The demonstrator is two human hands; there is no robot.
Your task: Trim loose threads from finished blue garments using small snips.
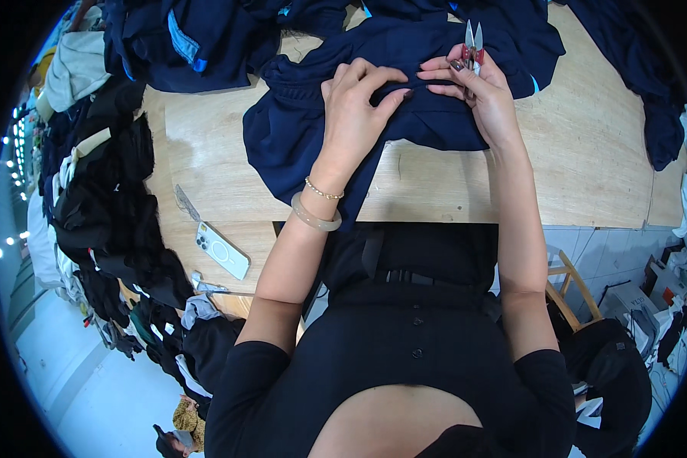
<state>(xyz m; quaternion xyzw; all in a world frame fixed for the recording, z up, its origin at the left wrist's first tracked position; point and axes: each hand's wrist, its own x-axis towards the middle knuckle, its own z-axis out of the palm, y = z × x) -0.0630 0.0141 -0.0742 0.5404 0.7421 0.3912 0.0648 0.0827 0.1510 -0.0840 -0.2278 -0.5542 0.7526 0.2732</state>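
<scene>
A dark navy garment (435,126) with a gathered waistband lies spread on the wooden table in front of me. My left hand (356,111) rests on it, fingers curled and thumb close to the index finger, with a fold of the cloth at the fingertips. To the right, my right hand (485,91) keeps a pair of thread snips (473,47) tucked in its grip, red at the grips and with the blades pointing away from me. The free fingers of that hand reach to the same fold, close to the left fingertips.
More navy garments (214,46) pile up along the far side. A phone (222,250) lies on the table (572,168) at left, near a clear strip (185,202). Black clothes (107,221) heap beyond the left edge. A wooden stool (571,286) stands at right; another person (183,431) is at lower left.
</scene>
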